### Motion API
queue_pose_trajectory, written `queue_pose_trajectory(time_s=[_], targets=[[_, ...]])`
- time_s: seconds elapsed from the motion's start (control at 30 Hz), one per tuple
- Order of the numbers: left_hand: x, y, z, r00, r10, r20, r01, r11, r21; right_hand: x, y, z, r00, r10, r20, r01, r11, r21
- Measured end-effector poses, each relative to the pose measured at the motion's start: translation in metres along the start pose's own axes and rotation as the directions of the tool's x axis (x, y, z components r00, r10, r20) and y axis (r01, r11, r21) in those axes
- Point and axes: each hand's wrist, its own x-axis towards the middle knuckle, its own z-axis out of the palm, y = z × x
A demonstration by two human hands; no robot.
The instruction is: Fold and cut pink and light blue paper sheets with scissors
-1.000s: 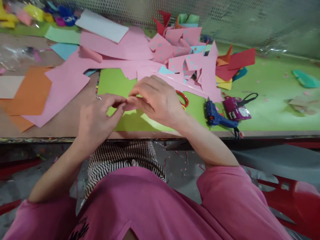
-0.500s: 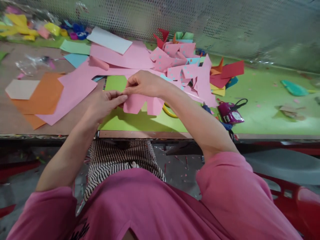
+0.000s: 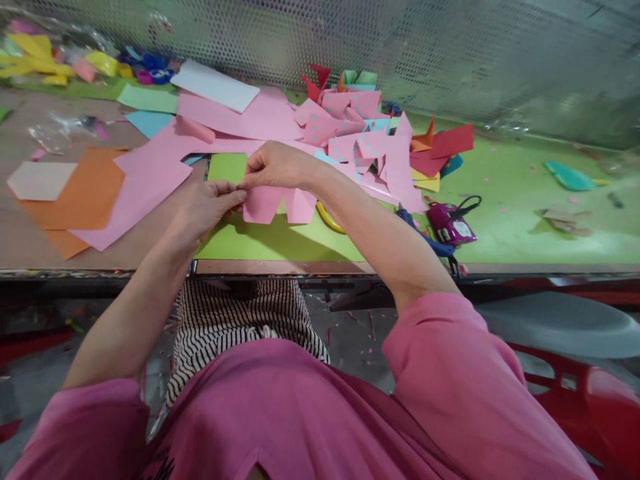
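Observation:
Both my hands meet at the left end of a pink paper cut-out [image 3: 263, 205] held above the green mat [image 3: 280, 245]. My left hand [image 3: 213, 203] pinches its left edge between thumb and fingers. Right beside it, my right hand [image 3: 273, 167] is closed on the same edge from above, fingertips almost touching the left thumb. The lower edge of the paper has a notch and hangs in angled flaps. My right hand and forearm cover its upper part. A yellow ring-like handle [image 3: 330, 219] shows partly from under my right forearm.
Pink paper sheets [image 3: 150, 167] and orange sheets [image 3: 100, 190] lie to the left. Behind my hands is a pile of folded pink dotted pieces [image 3: 345, 123]. A purple box with a strap [image 3: 451, 223] and a blue tool [image 3: 433, 245] lie right. A perforated panel [image 3: 280, 40] stands at the back.
The view has shifted slightly, so most things on the table appear a little further left. Both hands keep their pinch on the pink paper, with hardly any movement of their own.

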Motion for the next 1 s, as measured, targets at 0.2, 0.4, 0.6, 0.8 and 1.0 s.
queue_pose_trajectory(time_s=[0.2, 0.4, 0.6, 0.8, 1.0], targets=[[-0.002, -0.003, 0.001, 0.998, 0.064, -0.001, -0.064, 0.998, 0.002, 0.001, 0.002, 0.001, 0.999, -0.038, -0.020, 0.038, 0.999, -0.008], [-0.002, -0.004, -0.002, 0.994, 0.106, 0.021, -0.106, 0.994, -0.018, 0.001, 0.002, 0.009, 0.992, -0.113, -0.056, 0.112, 0.994, -0.021], [0.004, -0.006, -0.007, 1.000, 0.012, -0.026, -0.015, 0.995, -0.099, -0.011, 0.003, -0.004, 0.989, -0.052, -0.138, 0.042, 0.996, -0.073], [0.011, -0.008, -0.012, 0.996, 0.023, -0.081, -0.040, 0.975, -0.219, -0.056, 0.046, -0.025, 0.882, 0.196, -0.428, -0.114, 0.971, 0.210], [0.014, -0.003, -0.011, 0.988, 0.101, -0.116, -0.110, 0.992, -0.069, -0.072, 0.065, 0.009, 0.853, 0.323, -0.409, -0.064, 0.844, 0.533]])
